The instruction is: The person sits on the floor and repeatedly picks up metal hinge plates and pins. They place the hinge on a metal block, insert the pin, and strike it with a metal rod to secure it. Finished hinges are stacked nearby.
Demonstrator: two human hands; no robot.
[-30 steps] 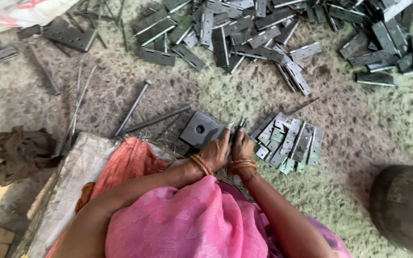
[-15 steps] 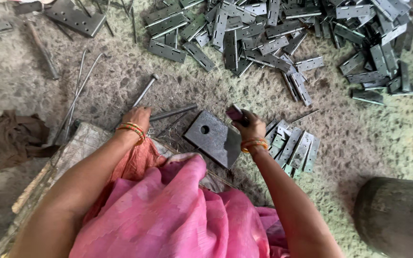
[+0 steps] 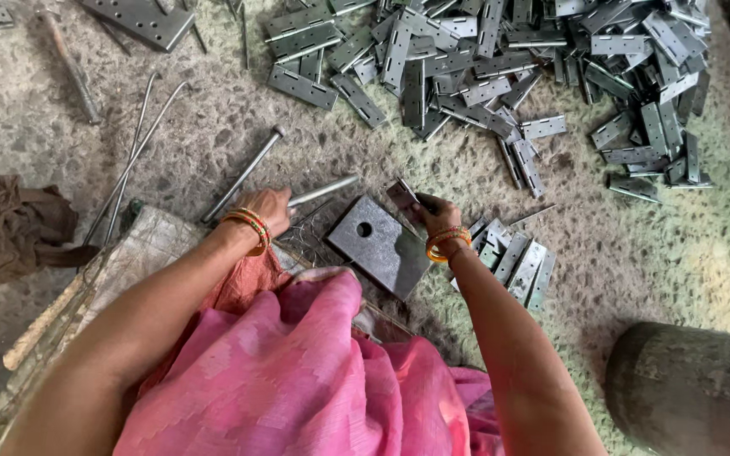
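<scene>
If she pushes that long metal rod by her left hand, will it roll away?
Probably only a little. The rod looks round and smooth, so it may roll sideways, yet the floor is rough and pebbly, which would likely stop it soon. It looks straight and solid, so it is likely stiff and heavy for its thinness. Her left hand grips one end.

No packages, labels, signs or screens are visible in the head view. The only item resembling packaging material is a flattened woven sack [image 3: 141,253], off-white and grey, lying on the floor at lower left beneath the person's left forearm; it carries no visible label or print. Whether it holds anything cannot be told.
</scene>
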